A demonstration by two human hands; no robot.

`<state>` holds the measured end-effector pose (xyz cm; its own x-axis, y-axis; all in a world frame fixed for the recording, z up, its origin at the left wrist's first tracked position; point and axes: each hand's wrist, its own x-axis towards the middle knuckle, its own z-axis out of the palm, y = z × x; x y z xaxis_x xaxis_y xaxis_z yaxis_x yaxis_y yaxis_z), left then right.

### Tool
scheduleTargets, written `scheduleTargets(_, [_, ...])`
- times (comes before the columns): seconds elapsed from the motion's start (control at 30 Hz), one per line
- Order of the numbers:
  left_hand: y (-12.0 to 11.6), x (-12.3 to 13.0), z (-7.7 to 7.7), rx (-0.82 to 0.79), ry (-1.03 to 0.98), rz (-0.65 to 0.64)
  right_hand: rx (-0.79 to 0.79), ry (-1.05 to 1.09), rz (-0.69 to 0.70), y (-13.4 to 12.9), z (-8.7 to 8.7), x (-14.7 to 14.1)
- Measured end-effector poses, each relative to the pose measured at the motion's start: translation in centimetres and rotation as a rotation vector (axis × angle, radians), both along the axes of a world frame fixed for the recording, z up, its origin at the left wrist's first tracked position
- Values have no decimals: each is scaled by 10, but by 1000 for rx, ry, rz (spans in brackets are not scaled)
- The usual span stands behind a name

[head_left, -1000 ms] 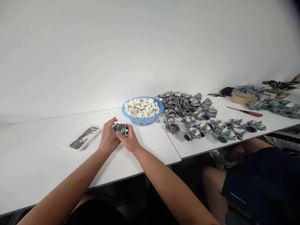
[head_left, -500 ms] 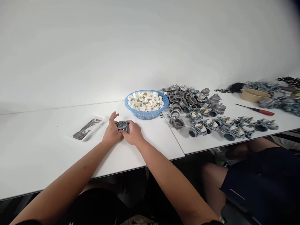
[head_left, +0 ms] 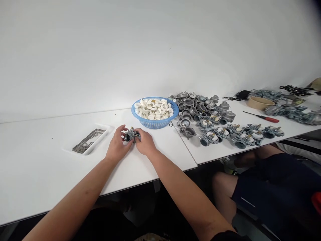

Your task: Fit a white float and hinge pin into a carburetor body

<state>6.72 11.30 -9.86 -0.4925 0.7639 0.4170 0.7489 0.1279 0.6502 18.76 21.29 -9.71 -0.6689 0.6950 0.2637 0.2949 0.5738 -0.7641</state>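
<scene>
Just above the white table, a grey metal carburetor body [head_left: 130, 134] is held between both hands, its round bore facing me and a brass part on top. My left hand [head_left: 117, 144] grips its left side with fingers behind and thumb in front. On the other side, my right hand [head_left: 144, 141] is closed round the right end, covering part of it. Behind the hands stands a blue plastic basket [head_left: 155, 124] heaped with white carburetor floats [head_left: 156, 108]. A white tray [head_left: 94, 146] of thin metal pins [head_left: 86, 142] lies to the left.
Right of the basket are a pile of metal bowls [head_left: 188, 110] and rows of carburetor bodies with floats [head_left: 235, 134]. Farther right lie a red-handled screwdriver [head_left: 271, 119] and a tan round container [head_left: 260, 103]. A black ring [head_left: 171, 125] sits near the basket. Another person's leg [head_left: 224, 187] shows below the table.
The carburetor body has been turned in my hands, so its round bore now faces me. My left fingers, raised before, have come down onto it. The view has shifted slightly.
</scene>
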Motion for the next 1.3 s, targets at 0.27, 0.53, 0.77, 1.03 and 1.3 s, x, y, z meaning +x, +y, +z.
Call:
scheduleTargets(0.27, [-5, 1, 3, -12, 26, 58, 7, 149, 49, 3, -4, 1])
scheduleTargets(0.53, [-6, -16, 3, -208, -186, -174, 203, 221, 135, 11, -8, 2])
scheduleTargets(0.77, [-8, -29, 0, -228, -198, -132, 160, 201, 110, 18, -10, 2])
scheduleTargets(1.03, [-6, -26, 4, -268, -74, -59, 105, 87, 152, 7, -2, 4])
scheduleTargets(1.3, [0, -24, 1, -312, -122, -17, 49, 118, 3, 0, 5, 8])
